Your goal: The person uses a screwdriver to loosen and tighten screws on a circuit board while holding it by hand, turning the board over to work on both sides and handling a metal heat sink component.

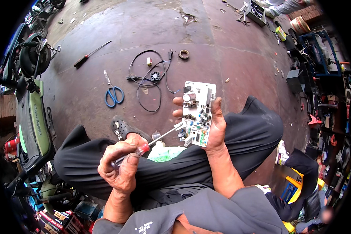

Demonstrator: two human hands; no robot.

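Note:
My right hand point(217, 128) is closed round the edges of a white circuit board point(201, 109), thumb on its right side and fingertips showing at its left. Capacitors, coils and small coloured parts crowd the board's upper face. My left hand point(121, 163) grips the handle of a screwdriver point(160, 137), which has a red collar and a dark grip. Its shaft slants up to the right, and the tip is at the board's lower left edge; whether it touches a part there I cannot tell. Both hands are above my lap.
On the floor ahead lie blue-handled scissors point(114, 96), another screwdriver point(91, 54), a black power cord point(160, 97), a small fan point(155, 76) and a tape roll point(184, 54). A green scooter point(39, 117) stands at left. Tools and shelves line the right; a person point(308, 171) sits at lower right.

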